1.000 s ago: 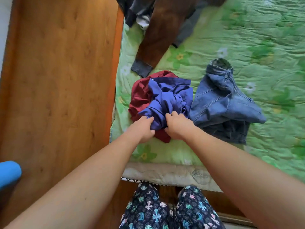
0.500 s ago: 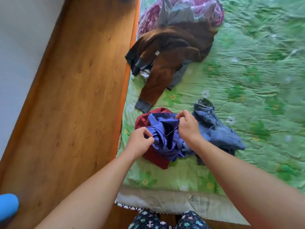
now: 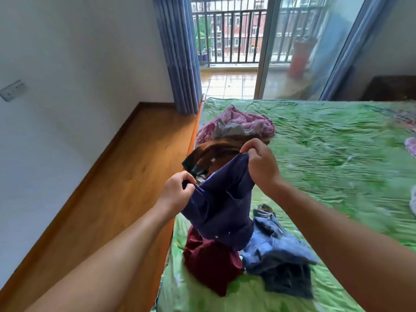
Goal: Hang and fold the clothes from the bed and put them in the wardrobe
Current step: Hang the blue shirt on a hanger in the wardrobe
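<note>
A dark blue garment (image 3: pixel 221 203) hangs in the air above the bed (image 3: pixel 326 158), lifted by both hands. My left hand (image 3: pixel 176 193) pinches its left top edge. My right hand (image 3: pixel 261 164) grips the other top corner, held higher. Below it on the green cover lie a dark red garment (image 3: pixel 208 260) and crumpled blue jeans (image 3: pixel 279 253). Farther back a brown jacket (image 3: pixel 216 152) lies partly hidden by the lifted cloth, with a pink-purple garment (image 3: pixel 243 122) behind it.
Wooden floor (image 3: pixel 108 192) runs along the bed's left side beside a white wall. Blue curtains (image 3: pixel 180 55) frame a glass balcony door at the far end. A dark piece of furniture (image 3: pixel 391 87) stands at the right rear.
Both hands have raised the dark blue garment off the pile into the air and spread it apart. The view has tilted upward, showing the room and balcony.
</note>
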Motion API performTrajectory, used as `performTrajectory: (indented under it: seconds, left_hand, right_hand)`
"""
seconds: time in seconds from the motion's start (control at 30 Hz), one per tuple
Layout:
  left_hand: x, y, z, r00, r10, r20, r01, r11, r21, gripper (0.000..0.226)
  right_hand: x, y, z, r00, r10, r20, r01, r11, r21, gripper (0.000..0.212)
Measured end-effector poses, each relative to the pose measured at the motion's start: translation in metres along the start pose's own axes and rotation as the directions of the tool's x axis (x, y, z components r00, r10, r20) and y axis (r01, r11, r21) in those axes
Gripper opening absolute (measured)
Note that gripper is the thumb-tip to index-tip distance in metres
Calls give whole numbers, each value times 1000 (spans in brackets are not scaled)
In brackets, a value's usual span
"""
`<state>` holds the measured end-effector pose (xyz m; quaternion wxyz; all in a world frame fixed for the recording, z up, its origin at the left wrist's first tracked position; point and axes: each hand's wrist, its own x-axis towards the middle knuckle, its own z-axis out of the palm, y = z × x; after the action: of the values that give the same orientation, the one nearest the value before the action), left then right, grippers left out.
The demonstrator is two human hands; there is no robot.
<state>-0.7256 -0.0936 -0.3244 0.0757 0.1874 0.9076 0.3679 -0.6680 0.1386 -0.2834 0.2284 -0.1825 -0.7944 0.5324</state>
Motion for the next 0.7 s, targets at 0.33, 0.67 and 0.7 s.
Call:
performTrajectory:
  seconds: [0.33,0.67,0.7]
  left_hand:
    - [-8,92,-32,973,209,93,-201,975,-92,62]
    - [-13,147,-27,982,171,-82,-190,895,-405,23]
    - [-13,146,-30,985,142,-96,-170,890,-423,25]
  right_hand:
    - [11,-127,-40,943,-306,131,302,952,49,39]
    - [13,-112,-83,813,-296,501,494,806,-325,42]
    - [13,-100,-88,818,-260,512,502,758,-416,43]
